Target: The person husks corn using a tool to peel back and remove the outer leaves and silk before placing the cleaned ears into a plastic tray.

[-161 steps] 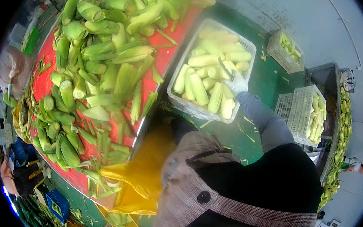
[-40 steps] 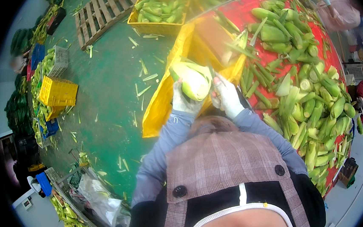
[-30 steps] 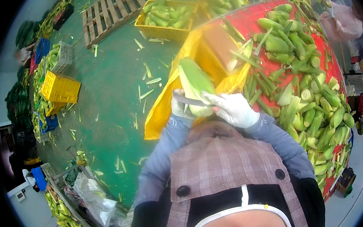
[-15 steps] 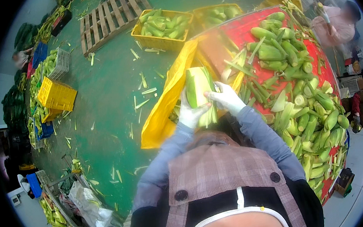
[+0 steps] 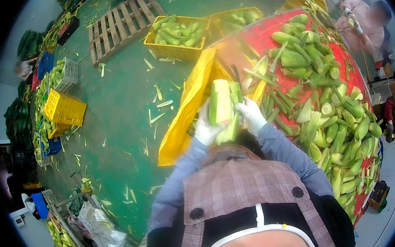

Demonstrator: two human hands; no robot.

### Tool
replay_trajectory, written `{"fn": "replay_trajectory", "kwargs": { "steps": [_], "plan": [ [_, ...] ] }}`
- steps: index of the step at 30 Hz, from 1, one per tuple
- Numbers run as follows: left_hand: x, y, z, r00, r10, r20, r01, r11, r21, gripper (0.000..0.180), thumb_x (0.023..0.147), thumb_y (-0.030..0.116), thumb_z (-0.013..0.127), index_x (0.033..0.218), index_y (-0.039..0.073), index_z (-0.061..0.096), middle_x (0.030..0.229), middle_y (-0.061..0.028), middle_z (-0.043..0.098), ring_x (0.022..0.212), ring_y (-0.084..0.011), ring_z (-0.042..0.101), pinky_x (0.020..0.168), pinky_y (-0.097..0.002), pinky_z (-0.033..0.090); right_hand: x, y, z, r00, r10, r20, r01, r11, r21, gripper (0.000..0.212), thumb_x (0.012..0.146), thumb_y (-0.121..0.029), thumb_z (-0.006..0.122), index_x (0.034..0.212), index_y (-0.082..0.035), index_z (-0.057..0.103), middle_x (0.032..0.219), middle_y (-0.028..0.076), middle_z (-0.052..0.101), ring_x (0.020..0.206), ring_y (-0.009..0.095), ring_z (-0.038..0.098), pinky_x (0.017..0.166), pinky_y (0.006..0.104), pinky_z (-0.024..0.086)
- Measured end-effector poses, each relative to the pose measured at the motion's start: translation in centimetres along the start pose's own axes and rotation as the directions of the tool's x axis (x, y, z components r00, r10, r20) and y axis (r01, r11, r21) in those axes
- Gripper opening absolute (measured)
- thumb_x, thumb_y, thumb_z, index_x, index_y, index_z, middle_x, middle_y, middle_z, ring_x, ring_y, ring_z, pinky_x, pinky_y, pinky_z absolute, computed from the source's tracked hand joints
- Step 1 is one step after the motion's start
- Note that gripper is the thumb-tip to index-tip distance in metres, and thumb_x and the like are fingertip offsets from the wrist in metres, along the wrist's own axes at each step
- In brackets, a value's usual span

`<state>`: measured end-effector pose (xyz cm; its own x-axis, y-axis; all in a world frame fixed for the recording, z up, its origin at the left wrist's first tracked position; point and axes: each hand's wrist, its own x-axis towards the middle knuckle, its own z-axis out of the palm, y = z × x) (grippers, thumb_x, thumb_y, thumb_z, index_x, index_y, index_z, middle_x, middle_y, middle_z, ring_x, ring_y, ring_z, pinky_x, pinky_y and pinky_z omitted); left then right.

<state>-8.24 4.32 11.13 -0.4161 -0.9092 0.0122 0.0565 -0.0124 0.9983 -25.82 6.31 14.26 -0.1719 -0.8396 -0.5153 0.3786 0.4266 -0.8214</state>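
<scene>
A large ear of corn (image 5: 221, 104) in pale and bright green husk stands nearly upright in front of my chest. My gloved left hand (image 5: 208, 126) is closed round its lower left side, thumb across the front. On the other side my gloved right hand (image 5: 252, 114) has its fingertips closed against the husk edge; the finger ends are partly hidden. A thin dark shape shows just beyond the ear, too blurred to name. Behind the ear spreads a yellow sack or sheet (image 5: 173, 137), its opening partly covered by my hands.
To the right, a red table (image 5: 264, 33) bears a big heap of corn ears (image 5: 330, 131) and loose husks. Beyond stand yellow crates (image 5: 178, 53) of corn and a wooden pallet (image 5: 122, 27). A co-worker in pink (image 5: 362, 29) is across the table. Husk scraps litter the green floor (image 5: 115, 144).
The ear has come slightly lower and to the right, and its paler side faces me more. My right hand has shifted from the ear's front to its right edge.
</scene>
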Motion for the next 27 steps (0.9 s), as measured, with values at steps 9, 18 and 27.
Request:
{"fn": "replay_trajectory", "kwargs": {
  "steps": [9, 18, 27],
  "plan": [
    [3.1, -3.1, 2.7, 0.978, -0.069, -0.194, 0.039, 0.987, -0.154, 0.064, 0.085, 0.031, 0.066, 0.133, 0.001, 0.038, 0.121, -0.014, 0.054, 0.108, -0.0216, 0.054, 0.093, -0.0326, 0.044, -1.0, -0.2, 2.6, 0.968, -0.199, -0.156, 0.186, 0.978, -0.093, 0.055, 0.076, -0.003, 0.059, 0.128, 0.002, 0.041, 0.08, 0.005, 0.055, 0.045, 0.009, 0.047, 0.038, 0.0244, 0.038],
    [4.5, -4.2, 2.4, 0.957, -0.261, -0.124, 0.176, 0.868, -0.464, 0.073, 0.079, 0.047, 0.069, 0.131, 0.002, 0.043, 0.125, -0.0123, 0.053, 0.112, -0.0229, 0.053, 0.096, -0.0355, 0.044, -0.3, -2.4, 1.4, 0.993, 0.027, 0.115, -0.049, 0.981, 0.187, 0.048, 0.073, -0.003, 0.054, 0.12, -0.007, 0.049, 0.08, 0.003, 0.058, 0.047, 0.009, 0.047, 0.04, 0.0219, 0.038],
    [5.1, -2.9, 2.5, 0.858, -0.087, -0.507, 0.013, 0.989, -0.147, 0.054, 0.086, 0.041, 0.063, 0.122, 0.004, 0.049, 0.105, -0.0152, 0.064, 0.096, -0.0235, 0.062, 0.084, -0.033, 0.047, -1.2, 0.1, 3.4, 0.982, -0.186, 0.0, 0.182, 0.96, -0.211, 0.049, 0.073, -0.003, 0.057, 0.121, 0.001, 0.046, 0.085, 0.006, 0.056, 0.05, 0.01, 0.049, 0.041, 0.0234, 0.04]
  ]
}}
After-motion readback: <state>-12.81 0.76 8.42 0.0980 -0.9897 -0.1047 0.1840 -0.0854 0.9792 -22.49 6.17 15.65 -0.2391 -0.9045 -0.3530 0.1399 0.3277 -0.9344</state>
